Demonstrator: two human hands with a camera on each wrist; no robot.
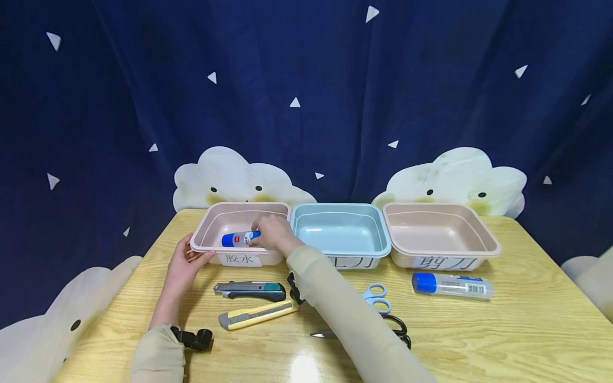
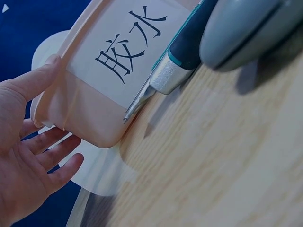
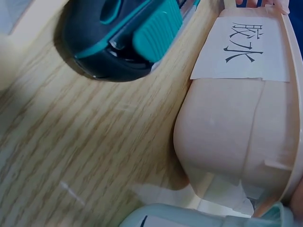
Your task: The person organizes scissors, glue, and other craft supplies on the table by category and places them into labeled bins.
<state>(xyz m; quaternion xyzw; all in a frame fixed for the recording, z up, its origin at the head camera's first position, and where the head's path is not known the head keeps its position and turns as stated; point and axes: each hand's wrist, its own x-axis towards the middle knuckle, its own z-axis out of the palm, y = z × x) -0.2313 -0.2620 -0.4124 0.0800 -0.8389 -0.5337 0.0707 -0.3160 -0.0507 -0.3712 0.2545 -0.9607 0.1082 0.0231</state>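
In the head view my right hand [image 1: 274, 232] reaches into the left pink bin [image 1: 203, 226] and grips one end of a glue bottle [image 1: 234, 239] with a blue cap. The bottle lies sideways, low inside the bin. My left hand [image 2: 28, 137] holds the front left corner of that bin, its thumb on the rim and other fingers under the rim's edge. A white label [image 2: 128, 42] with black characters is stuck on the bin's front. The right wrist view shows the bin's front wall [image 3: 227, 127]; the right hand is almost wholly hidden there.
A blue bin [image 1: 340, 239] and another pink bin [image 1: 440, 229] stand to the right. In front lie a green-black utility knife [image 1: 251, 290], a yellow utility knife [image 1: 258, 315], blue scissors [image 1: 375, 298], black scissors [image 1: 402, 332] partly under the right sleeve, and another glue bottle [image 1: 452, 285].
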